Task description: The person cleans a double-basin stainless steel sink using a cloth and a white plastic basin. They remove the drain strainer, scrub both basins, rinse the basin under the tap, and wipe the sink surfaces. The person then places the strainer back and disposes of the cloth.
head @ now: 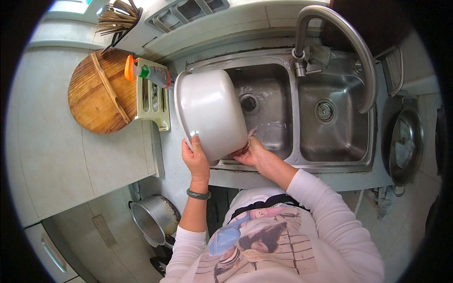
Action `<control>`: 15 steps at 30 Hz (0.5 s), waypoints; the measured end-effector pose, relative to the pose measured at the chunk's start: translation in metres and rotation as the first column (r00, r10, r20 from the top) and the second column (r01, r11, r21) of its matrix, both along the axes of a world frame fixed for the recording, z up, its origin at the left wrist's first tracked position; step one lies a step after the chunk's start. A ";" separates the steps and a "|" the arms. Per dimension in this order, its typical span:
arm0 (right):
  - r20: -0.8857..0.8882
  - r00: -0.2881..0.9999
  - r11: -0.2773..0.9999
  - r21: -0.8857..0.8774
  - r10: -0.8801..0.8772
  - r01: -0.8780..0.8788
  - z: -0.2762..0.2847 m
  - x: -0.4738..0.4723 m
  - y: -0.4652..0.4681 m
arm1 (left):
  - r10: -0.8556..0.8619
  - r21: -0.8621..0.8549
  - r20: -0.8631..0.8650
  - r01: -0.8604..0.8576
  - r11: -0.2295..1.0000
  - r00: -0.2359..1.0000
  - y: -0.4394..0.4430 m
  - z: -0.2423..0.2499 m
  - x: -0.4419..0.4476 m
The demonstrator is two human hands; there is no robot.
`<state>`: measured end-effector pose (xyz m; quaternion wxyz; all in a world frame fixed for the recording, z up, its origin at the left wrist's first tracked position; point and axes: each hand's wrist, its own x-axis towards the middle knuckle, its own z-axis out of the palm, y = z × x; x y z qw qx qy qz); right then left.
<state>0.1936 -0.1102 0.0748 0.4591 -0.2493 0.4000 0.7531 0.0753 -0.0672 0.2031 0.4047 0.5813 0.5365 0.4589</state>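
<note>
A large pale grey metal pot [214, 109] is tipped on its side over the left sink basin [272, 116], its rim turned to the left. My left hand [195, 159] grips that rim at the near side, thumb on the outer wall. Against the lower edge of the pot's base, my right hand [253, 152] presses a small crumpled cloth [252, 133], mostly hidden by the fingers and the pot. The pot's inside faces away from view. Wet streaks and a dark drain [249, 103] show in the basin.
A curved steel faucet [336, 17] arches over the right basin [332, 141]. Left of the pot are a spray bottle [157, 75], a plastic rack [152, 113] and a round wooden lid [102, 102]. A steel pan [407, 141] stands far right; an aluminium pot [155, 215] sits low at left.
</note>
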 end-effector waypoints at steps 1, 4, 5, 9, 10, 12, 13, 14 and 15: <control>-0.021 1.000 1.000 0.007 0.020 -0.020 0.002 -0.001 -0.002 | 0.006 0.024 -0.122 -0.003 1.000 0.993 -0.002 -0.003 -0.002; -0.155 0.988 0.979 0.202 0.024 0.008 0.014 -0.003 -0.012 | -0.041 0.105 -0.311 0.077 0.991 0.949 -0.008 -0.013 -0.008; -0.235 0.972 0.933 0.353 0.014 0.072 0.020 0.001 -0.016 | -0.034 0.112 -0.315 0.073 0.991 0.948 -0.007 -0.016 -0.009; 0.059 0.980 0.914 0.355 0.189 -0.198 0.060 0.030 -0.017 | -0.006 0.091 -0.226 0.027 0.995 0.974 0.001 -0.020 -0.015; 0.197 0.952 0.880 0.375 0.232 -0.292 0.073 0.043 -0.013 | -0.006 0.067 -0.153 0.016 0.998 0.988 0.006 -0.019 -0.016; 0.393 0.894 0.738 0.534 0.217 -0.413 0.096 0.073 -0.003 | 0.038 0.028 -0.090 -0.035 0.999 0.995 0.015 -0.014 -0.019; 0.557 0.821 0.617 0.603 0.127 -0.505 0.105 0.086 0.004 | 0.043 -0.011 -0.015 -0.043 0.999 0.999 0.018 -0.010 -0.021; 0.720 0.685 0.610 0.496 0.108 -0.618 0.110 0.095 0.016 | 0.034 -0.054 0.036 -0.032 0.998 0.999 0.021 -0.006 -0.022; 0.820 0.572 0.565 0.467 0.011 -0.680 0.112 0.103 0.029 | 0.040 -0.070 0.042 -0.037 0.997 0.998 0.023 -0.003 -0.022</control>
